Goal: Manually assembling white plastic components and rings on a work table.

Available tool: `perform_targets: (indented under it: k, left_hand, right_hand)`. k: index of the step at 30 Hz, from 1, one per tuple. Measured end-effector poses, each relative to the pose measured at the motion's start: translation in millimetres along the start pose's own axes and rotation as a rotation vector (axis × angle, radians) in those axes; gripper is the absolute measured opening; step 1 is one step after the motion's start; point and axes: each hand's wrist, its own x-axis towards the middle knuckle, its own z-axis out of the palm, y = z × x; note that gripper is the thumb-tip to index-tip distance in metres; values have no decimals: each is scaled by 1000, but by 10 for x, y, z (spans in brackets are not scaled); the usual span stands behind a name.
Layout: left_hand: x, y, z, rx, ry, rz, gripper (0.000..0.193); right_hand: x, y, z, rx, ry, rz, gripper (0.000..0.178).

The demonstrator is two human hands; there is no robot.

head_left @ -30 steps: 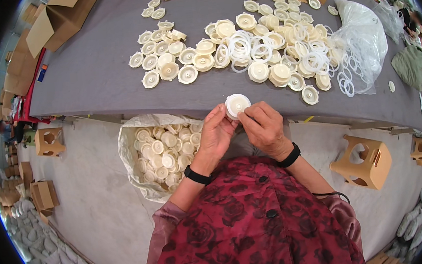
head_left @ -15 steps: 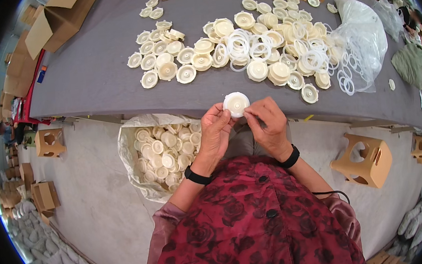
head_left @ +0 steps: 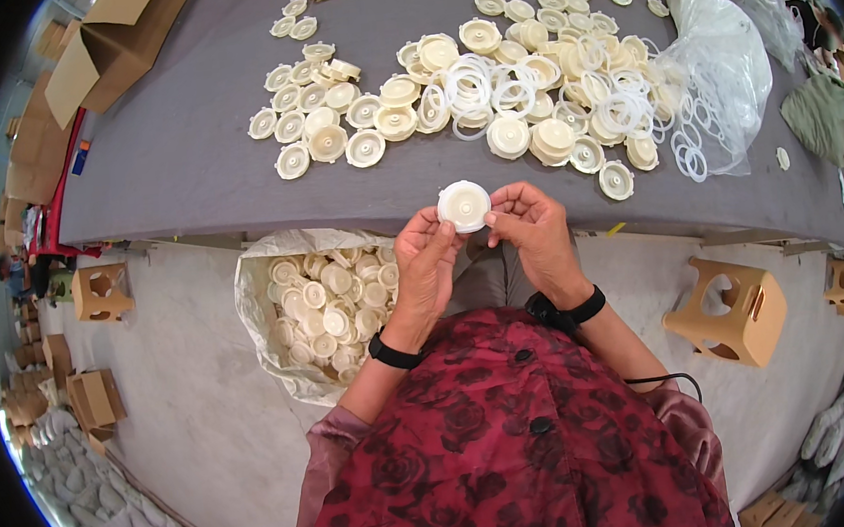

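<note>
A round cream-white plastic cap point(head_left: 464, 206) is held between my two hands, just off the table's near edge. My left hand point(head_left: 428, 256) pinches its left side with the thumb on top. On the right side, my right hand point(head_left: 534, 231) grips the rim between thumb and fingers. Beyond the hands, a pile of similar caps point(head_left: 508, 134) lies on the grey table point(head_left: 193, 173). Clear white sealing rings point(head_left: 468, 86) lie loose over the pile, and more spill from a transparent plastic bag point(head_left: 720, 57) on the right.
Below the table edge at left stands an open white sack point(head_left: 250, 309) full of caps. A tan plastic stool point(head_left: 747, 310) is on the floor at right, another stool point(head_left: 101, 294) at left. Cardboard boxes point(head_left: 127, 48) sit at the table's far left.
My right thumb and fingers have come in against the cap's right rim, where they were curled over its edge before. The cap has shifted slightly left.
</note>
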Motion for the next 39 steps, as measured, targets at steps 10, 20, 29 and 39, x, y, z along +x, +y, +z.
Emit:
perform_targets:
  k: [10,20,29,39]
  left_hand:
    - [13,4,-60,-27,-38,-48,27]
    - [25,-65,-35,-112,-87,-93,27]
    - [5,-19,-90,-20,-36,-61,29]
    - [-16,132,-82,184,-177,-17,26]
  right_hand:
    - [23,153,-85,124,-111,-47,15]
    - [22,206,-31,80,-176,-132,29]
    - [-33,121,-76,-139,-111,-143,29]
    - [-98,45,-117,-246,-127,-268,25]
